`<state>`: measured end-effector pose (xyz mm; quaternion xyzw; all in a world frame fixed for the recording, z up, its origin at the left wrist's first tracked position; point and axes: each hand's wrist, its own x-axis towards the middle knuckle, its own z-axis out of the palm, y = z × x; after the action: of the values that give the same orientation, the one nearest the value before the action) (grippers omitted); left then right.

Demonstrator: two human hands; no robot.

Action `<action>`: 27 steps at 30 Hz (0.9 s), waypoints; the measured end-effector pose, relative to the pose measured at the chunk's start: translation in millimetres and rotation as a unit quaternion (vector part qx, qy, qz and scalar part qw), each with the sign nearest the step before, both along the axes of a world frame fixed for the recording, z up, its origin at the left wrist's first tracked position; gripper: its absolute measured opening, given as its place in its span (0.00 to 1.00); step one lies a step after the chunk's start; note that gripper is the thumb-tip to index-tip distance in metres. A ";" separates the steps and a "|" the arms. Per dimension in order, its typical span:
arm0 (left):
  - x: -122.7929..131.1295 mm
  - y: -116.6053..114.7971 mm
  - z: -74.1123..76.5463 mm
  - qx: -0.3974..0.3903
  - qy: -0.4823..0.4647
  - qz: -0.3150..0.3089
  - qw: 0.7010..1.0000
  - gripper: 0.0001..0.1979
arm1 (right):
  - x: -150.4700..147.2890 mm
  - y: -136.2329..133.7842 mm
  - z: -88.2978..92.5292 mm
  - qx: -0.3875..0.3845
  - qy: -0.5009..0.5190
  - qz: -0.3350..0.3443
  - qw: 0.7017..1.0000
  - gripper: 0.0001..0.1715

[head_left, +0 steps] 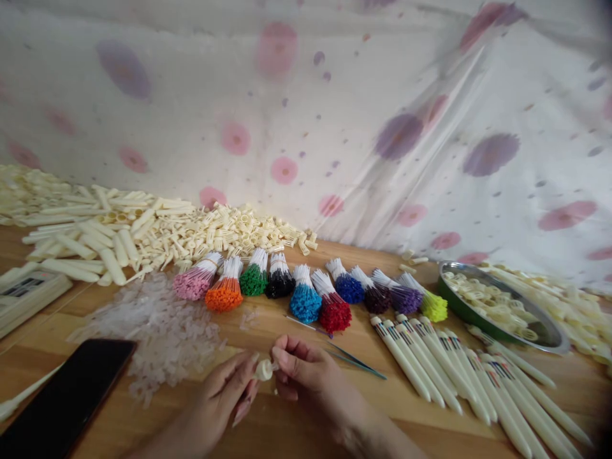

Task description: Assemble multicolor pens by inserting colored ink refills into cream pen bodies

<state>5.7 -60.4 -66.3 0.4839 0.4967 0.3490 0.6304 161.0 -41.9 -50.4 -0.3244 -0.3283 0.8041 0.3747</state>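
Observation:
My left hand (pixel 232 386) is closed around a small cream plastic pen part (pixel 264 370), whose round end points to the right. Fingers of my right hand (pixel 306 370) pinch a small clear plastic piece (pixel 275 366) against that end; its shape is partly hidden. Just beyond my right hand lie tweezers (pixel 358 360) and a loose thin refill (pixel 306 324). A heap of clear plastic pieces (pixel 162 325) spreads to the left of my hands. Behind them stands a row of bundled pen refills with coloured ends, among them red (pixel 333 310), light blue (pixel 306 301) and orange (pixel 224 295).
Several multicolour pens (pixel 444 357) lie at the right, before a metal-rimmed bowl (pixel 452 299) of cream rings. Cream pen barrels (pixel 100 245) and small parts (pixel 239 226) are heaped at the back left. A phone (pixel 67 395) and a beige device (pixel 31 296) lie left.

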 end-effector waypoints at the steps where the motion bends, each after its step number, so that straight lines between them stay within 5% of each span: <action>1: 0.0 -0.2 0.3 0.000 -0.002 0.000 1.000 0.30 | -0.4 -0.3 -1.1 -0.001 -0.004 0.000 1.000 0.25; 8: 1.3 -3.3 0.0 -0.005 -0.015 0.001 1.000 0.29 | -2.5 -2.4 -4.2 0.055 -0.051 0.010 0.997 0.26; 11: 1.8 -3.2 -4.6 -0.014 -0.018 0.009 1.000 0.30 | 0.9 -2.0 -3.1 0.186 -0.154 -0.013 0.970 0.24; 13: 2.1 -2.5 -7.0 -0.024 -0.018 0.017 0.999 0.30 | 4.2 -0.5 -3.3 0.354 -0.291 -0.039 0.888 0.17; 15: 3.0 -1.9 -7.9 -0.035 -0.015 0.027 0.999 0.30 | 6.6 1.6 -5.5 0.503 -0.420 -0.043 0.754 0.14; 17: 4.8 -1.9 -7.6 -0.043 -0.012 0.034 0.998 0.30 | 7.4 3.6 -9.3 0.575 -0.501 -0.031 0.646 0.16; 19: 7.1 -2.5 -7.0 -0.049 -0.011 0.036 0.998 0.30 | 7.3 4.8 -12.7 0.589 -0.548 -0.034 0.593 0.18; 22: 10.0 -3.3 -6.5 -0.063 -0.016 0.026 0.998 0.30 | 8.4 4.6 -11.3 0.586 -0.572 -0.032 0.572 0.21; 27: 6.9 -0.6 -5.0 -0.103 -0.029 0.003 0.994 0.31 | 14.9 3.6 4.0 0.612 -0.512 0.050 0.601 0.21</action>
<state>12.6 -61.0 -71.3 0.4049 0.5125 0.3119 0.6901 175.9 -38.3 -46.5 -0.3607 -0.8972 0.1350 0.2159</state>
